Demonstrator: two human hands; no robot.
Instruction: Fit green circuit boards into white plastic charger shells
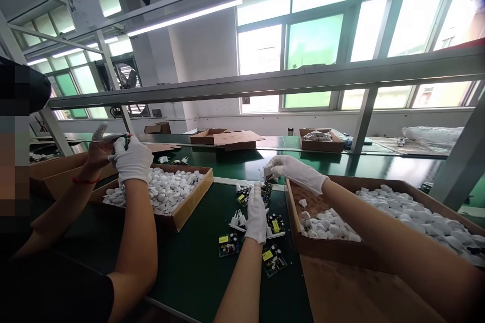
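Two white-gloved hands work over a green counter [189,272] scattered with small green circuit boards [273,258]. The person's left hand [256,214] reaches down among the boards, its fingers closing on one at about the middle of the cluster; how firm the grip is cannot be told. The right hand [293,170] is raised just beyond the boards, at the near corner of a cardboard box [333,250], with its fingers pinched shut on a small white part [268,171].

That box, on the person's right, holds a heap of white plastic shells [409,214] piled mostly toward its far side, with a thinner spill along the near wall and bare cardboard in the corner between. A second cardboard box [189,207], to the left of the boards, is filled with similar white pieces [166,186].

At the left a co-worker sits by that second box, one hand gloved [132,157] and the other wearing only a fingertip cover [97,147], both lifted and holding a small item between them. Farther back on the counter stand an open box of white parts [320,140] and a flattened carton [227,137], below a metal rail [265,81] and wide windows.
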